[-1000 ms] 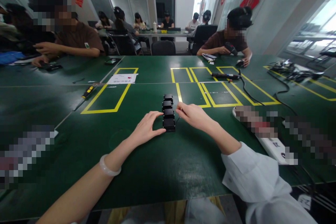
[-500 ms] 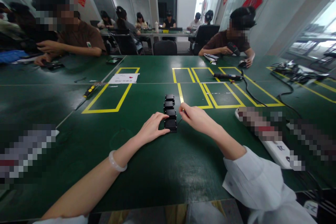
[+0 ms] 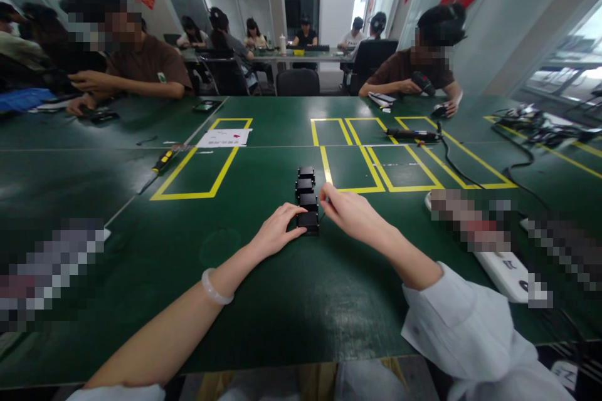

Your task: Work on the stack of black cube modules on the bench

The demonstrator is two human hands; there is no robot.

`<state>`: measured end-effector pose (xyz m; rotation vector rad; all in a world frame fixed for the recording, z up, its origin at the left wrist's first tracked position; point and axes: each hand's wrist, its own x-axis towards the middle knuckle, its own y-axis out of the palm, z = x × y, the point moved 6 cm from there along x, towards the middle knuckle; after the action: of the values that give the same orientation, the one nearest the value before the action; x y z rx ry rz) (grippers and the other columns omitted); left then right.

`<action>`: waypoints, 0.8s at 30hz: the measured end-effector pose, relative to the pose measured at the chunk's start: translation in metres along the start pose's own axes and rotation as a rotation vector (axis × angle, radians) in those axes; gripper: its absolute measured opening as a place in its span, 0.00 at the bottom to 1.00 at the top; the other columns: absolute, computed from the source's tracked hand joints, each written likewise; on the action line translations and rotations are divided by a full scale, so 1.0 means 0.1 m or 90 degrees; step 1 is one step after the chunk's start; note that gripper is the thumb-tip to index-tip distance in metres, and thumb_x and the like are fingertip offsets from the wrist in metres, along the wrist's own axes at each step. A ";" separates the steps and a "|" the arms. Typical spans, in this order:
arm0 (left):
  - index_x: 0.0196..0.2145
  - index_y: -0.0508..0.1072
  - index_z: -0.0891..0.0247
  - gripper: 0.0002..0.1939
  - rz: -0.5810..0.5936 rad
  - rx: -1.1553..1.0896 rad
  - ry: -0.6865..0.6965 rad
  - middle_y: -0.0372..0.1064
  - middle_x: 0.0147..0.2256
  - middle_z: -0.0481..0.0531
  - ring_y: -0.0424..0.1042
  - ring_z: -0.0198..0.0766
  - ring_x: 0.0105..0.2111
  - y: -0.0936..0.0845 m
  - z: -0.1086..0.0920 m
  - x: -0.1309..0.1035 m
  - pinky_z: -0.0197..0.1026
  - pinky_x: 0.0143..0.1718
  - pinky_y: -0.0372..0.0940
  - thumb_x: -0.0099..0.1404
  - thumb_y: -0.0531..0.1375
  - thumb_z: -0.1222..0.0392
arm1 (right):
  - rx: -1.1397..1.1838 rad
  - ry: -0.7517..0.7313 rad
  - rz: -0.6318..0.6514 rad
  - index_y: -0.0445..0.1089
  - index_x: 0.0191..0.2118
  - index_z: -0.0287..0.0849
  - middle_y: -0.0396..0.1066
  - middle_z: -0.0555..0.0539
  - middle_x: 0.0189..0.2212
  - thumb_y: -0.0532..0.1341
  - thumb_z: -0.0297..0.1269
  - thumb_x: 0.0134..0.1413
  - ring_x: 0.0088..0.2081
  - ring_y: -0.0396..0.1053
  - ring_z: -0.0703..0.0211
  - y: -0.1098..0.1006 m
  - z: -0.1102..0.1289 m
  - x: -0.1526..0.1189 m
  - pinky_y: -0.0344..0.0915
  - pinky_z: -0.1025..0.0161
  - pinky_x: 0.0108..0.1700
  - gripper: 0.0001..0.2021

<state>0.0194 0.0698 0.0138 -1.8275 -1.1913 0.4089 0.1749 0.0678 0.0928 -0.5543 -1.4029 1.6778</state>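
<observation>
The person's left hand point(image 3: 279, 230) is curled at the near end of a row of black blocks point(image 3: 308, 200), its thumb and fingertips closed on the left side of the nearest block. The right hand point(image 3: 347, 213) is closed in a pinch just to the right of the row, gripping a thin dark rod point(image 3: 322, 217) that is mostly hidden by the fingers; its tip points toward the nearest block. The four blocks stand in a line on the green desk point(image 3: 263, 313), running away from the person.

A pale bracelet point(image 3: 217, 288) circles the left wrist, and a white sleeve point(image 3: 456, 319) covers the right forearm. Beyond the hands, yellow tape point(image 3: 183, 196) marks out boxes. A sheet of paper point(image 3: 228, 138) lies over the left box, near a yellow and black screwdriver point(image 3: 163, 161). To the right lie a black corded tool point(image 3: 411, 135) and a tangle of cables point(image 3: 540, 122). Across the desk sit two co-workers in brown shirts; the right one holds a dark power tool point(image 3: 424, 83).
</observation>
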 end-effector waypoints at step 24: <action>0.53 0.63 0.56 0.19 -0.025 -0.029 0.017 0.63 0.50 0.52 0.64 0.45 0.51 0.04 0.07 -0.05 0.47 0.51 0.61 0.65 0.56 0.56 | -0.037 0.014 0.023 0.60 0.42 0.42 0.70 0.49 0.27 0.47 0.38 0.65 0.26 0.65 0.63 -0.02 0.03 -0.02 0.47 0.67 0.27 0.09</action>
<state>0.0145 0.0689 0.0055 -1.8398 -1.2246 0.3375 0.1739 0.0642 0.0952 -0.6321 -1.4368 1.6592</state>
